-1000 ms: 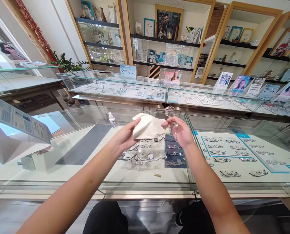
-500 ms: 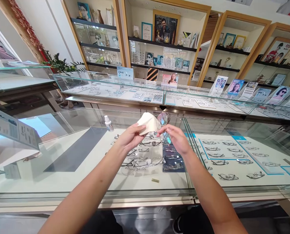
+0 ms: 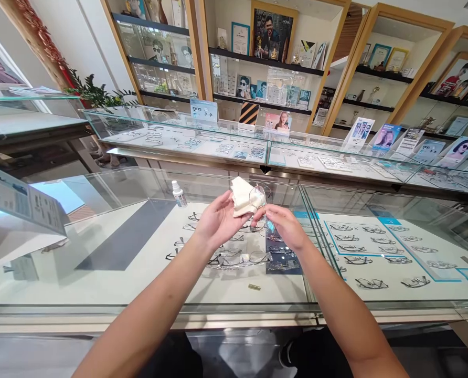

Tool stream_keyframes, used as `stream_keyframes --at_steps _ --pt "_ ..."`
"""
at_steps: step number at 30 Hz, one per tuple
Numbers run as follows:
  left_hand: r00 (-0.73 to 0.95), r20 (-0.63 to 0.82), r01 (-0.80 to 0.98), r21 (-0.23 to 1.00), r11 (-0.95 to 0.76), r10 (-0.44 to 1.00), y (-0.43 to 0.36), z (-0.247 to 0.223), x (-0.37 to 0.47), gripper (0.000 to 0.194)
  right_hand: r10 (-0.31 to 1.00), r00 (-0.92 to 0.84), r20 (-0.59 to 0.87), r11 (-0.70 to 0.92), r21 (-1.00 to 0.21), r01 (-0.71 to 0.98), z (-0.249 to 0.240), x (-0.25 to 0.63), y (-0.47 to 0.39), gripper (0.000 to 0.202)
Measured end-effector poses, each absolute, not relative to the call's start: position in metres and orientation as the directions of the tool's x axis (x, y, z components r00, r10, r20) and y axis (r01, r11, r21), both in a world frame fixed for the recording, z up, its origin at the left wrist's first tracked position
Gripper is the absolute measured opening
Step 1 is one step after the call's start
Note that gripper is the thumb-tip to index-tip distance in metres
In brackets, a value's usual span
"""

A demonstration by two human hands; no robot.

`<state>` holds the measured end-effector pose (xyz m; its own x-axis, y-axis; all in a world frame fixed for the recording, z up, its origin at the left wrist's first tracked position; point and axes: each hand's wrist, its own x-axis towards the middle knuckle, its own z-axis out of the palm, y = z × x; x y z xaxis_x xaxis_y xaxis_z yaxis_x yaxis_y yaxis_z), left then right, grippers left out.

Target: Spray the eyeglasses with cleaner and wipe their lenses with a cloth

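Leaning sign: a printed folded card (image 3: 19,197) at the left, its near-left part cut off by the picture's edge, its print too small to read.
Dark strip: a flat grey panel (image 3: 119,236), seen through the clear glass tabletop (image 3: 147,289).
Bottle: small, white, with a narrow cap (image 3: 179,193), upright on the far side, left of the hands; its label cannot be read.
Left hand: palm turned up, fingers loosely curled around a cloth; this left hand (image 3: 218,223) hides some of the frames below.
Cloth: soft, cream, bunched into folds (image 3: 241,194), lying between the left thumb and fingers and reaching right to the glasses; its underside is hidden.
Glasses: thin-rimmed and round-lensed (image 3: 257,197), between the two hands, one lens up against the cloth; the lower lens is hard to pick out from the frames behind it.
Right hand: narrowed in a pinch on the middle of the glasses, which lie just left of this right hand (image 3: 283,223); the fingers cover part of the rim.
Display frames: rows of thin spectacle frames (image 3: 371,283) under glass at the right, some blurred by reflections.
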<state>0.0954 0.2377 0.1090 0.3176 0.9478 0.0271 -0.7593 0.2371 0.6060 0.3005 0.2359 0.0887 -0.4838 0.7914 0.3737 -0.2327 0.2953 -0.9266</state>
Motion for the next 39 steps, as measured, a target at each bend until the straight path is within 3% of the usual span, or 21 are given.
stream_keyframes --at_steps 4,8,16,19,24,26,36,39 --pt "0.338 0.019 -0.778 0.569 0.268 0.941 0.241 0.104 0.091 0.03 0.804 -0.458 0.378 0.314 -0.925 -0.213 0.089 0.301 0.236 0.032" --pt "0.298 -0.023 -0.784 0.564 0.259 0.954 0.245 0.1 0.09 0.016 0.815 -0.451 0.364 0.299 -0.931 -0.21 0.089 0.3 0.236 0.031" --pt "0.238 -0.022 -0.766 0.61 0.201 0.971 0.252 0.095 0.092 0.017 0.836 -0.431 0.338 0.237 -0.933 -0.272 0.086 0.297 0.234 0.04" --pt "0.2 -0.008 -0.754 0.637 0.159 0.98 0.252 0.093 0.091 0.026 0.843 -0.421 0.334 0.225 -0.931 -0.288 0.089 0.296 0.233 0.043" --pt "0.213 0.085 -0.718 0.689 0.097 0.973 0.249 0.091 0.092 0.063 0.839 -0.433 0.33 0.22 -0.933 -0.284 0.087 0.295 0.234 0.035" --pt "0.228 0.103 -0.71 0.698 0.093 0.968 0.249 0.089 0.091 0.067 0.838 -0.444 0.317 0.212 -0.939 -0.271 0.085 0.295 0.234 0.034" --pt "0.17 0.013 -0.715 0.689 0.115 0.985 0.253 0.081 0.085 0.035 0.809 -0.513 0.287 0.221 -0.957 -0.187 0.083 0.292 0.232 0.034" --pt "0.178 0.013 -0.686 0.719 0.115 0.984 0.252 0.083 0.085 0.035 0.804 -0.514 0.299 0.234 -0.954 -0.19 0.082 0.292 0.231 0.034"
